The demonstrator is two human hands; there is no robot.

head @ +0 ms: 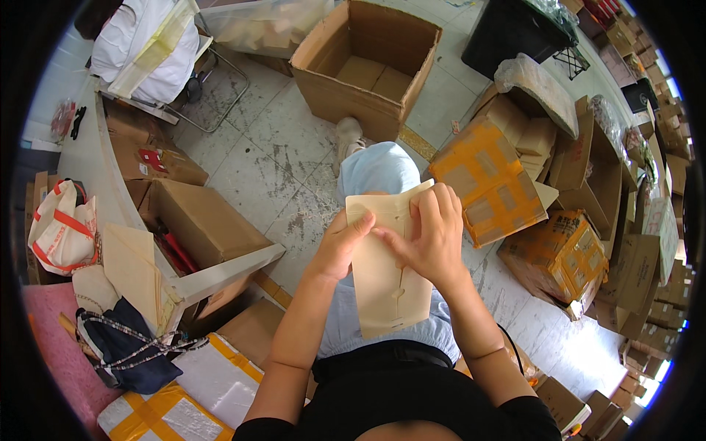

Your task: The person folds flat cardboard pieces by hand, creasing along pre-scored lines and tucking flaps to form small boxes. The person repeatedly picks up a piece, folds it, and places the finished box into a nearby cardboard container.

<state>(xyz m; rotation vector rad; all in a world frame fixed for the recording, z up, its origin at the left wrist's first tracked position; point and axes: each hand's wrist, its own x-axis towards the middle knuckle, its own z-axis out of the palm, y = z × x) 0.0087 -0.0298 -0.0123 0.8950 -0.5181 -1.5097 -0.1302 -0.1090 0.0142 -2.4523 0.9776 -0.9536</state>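
A flat cream cardboard piece (378, 275), with a slit and small round cutouts along its length, is held up over my lap. My left hand (345, 240) grips its left edge near the top, thumb on the face. My right hand (433, 237) has its fingers curled over the upper right edge, with the thumb stretched across the face towards my left thumb. The top right corner of the piece stands up beside my right fingers. Past my knee, a large open cardboard box (367, 66) sits on the tiled floor.
Orange-taped cartons (485, 182) and more open boxes crowd the right. On the left, a white table edge (231, 270) carries a stack of cream card sheets (132, 264); a navy drawstring bag (132, 347) lies nearby. A chair with white cloth (149, 55) stands at upper left.
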